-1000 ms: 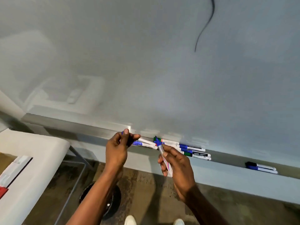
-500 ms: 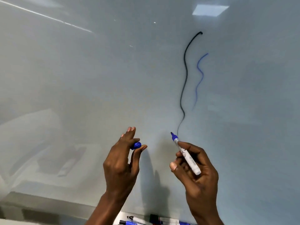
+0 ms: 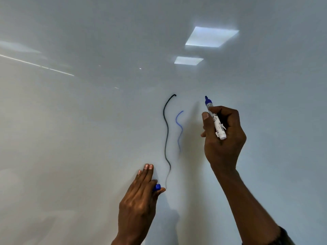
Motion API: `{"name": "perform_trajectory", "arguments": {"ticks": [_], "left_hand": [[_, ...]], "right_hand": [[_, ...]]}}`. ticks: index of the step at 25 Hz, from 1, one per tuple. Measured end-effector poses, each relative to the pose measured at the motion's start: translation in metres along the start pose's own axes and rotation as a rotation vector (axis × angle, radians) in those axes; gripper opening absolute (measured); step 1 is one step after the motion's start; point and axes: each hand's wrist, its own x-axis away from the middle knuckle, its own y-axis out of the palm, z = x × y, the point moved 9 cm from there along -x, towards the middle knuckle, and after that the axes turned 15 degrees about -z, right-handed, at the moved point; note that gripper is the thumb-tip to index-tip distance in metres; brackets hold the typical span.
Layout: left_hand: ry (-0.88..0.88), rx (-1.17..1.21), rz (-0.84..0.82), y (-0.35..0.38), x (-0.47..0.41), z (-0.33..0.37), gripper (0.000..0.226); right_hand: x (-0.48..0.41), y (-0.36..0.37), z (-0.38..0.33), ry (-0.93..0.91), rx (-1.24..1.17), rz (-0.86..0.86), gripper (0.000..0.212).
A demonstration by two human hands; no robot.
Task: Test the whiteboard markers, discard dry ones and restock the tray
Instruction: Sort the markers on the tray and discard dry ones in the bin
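The right hand [image 3: 223, 138] is raised at right of centre, its fingers and thumb curled round the white barrel of an uncapped blue whiteboard marker [image 3: 218, 125]. The marker is held almost upright, with its blue tip pointing up and slightly left, close to the whiteboard [image 3: 85, 124]; whether the tip touches the surface cannot be told. The left hand [image 3: 138, 198] is lower and nearer, left of centre. Its long fingers are straight and point up towards the board, while the thumb pinches a blue cap [image 3: 157, 187] against the side of the forefinger. Between the two hands, two wavy strokes run down the board: a long black line [image 3: 166, 138] and, just to its right, a shorter, fainter blue line [image 3: 179, 129]. The marker tip is to the right of both strokes, apart from them. Two pale rectangular light reflections [image 3: 211, 37] lie on the glossy board above. A dark sleeve edge [image 3: 284, 236] shows at the lower right.
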Motion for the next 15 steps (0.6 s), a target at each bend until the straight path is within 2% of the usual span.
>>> {"name": "perform_trajectory", "arguments": {"ticks": [3, 9, 15], "left_hand": [[0.008, 0.008, 0.022, 0.003, 0.0, -0.001, 0.034], [0.025, -0.021, 0.034, 0.001, -0.005, -0.001, 0.032], [0.035, -0.009, 0.025, 0.003, -0.004, -0.002, 0.038]], "right_hand": [[-0.015, -0.006, 0.002, -0.049, 0.095, 0.031, 0.01], [-0.023, -0.001, -0.003, -0.127, 0.221, 0.014, 0.017], [0.028, -0.006, -0.001, -0.138, 0.34, -0.067, 0.015]]}}
